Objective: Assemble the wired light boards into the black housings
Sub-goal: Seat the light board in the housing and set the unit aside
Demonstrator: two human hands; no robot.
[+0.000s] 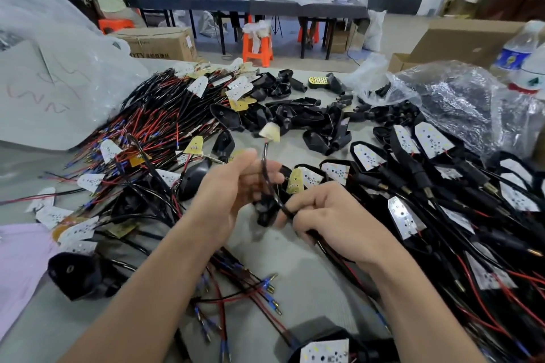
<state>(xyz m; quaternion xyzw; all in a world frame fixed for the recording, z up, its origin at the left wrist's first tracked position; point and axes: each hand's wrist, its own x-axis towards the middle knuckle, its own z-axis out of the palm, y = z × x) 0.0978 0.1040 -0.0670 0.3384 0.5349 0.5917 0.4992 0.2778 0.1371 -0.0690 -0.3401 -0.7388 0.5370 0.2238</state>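
Observation:
My left hand (233, 186) grips a black housing (265, 211) at the table's middle, its fingers closed around it. A wired light board (269, 132) stands up above that hand on its black cable (267, 168). The cable runs down through the housing into my right hand (327, 215), which pinches it just below the housing. Loose wired boards (165, 124) lie heaped at the left. Empty black housings (298, 118) are piled behind my hands. Assembled units (427, 186) with white boards seated in black housings lie in rows at the right.
A large clear plastic bag (59, 68) lies at the left, and another bag (460, 97) holding black parts lies at the right. Water bottles (522, 59) stand at the far right. One housing (79, 274) rests near the front left. People sit at a far table (250, 4).

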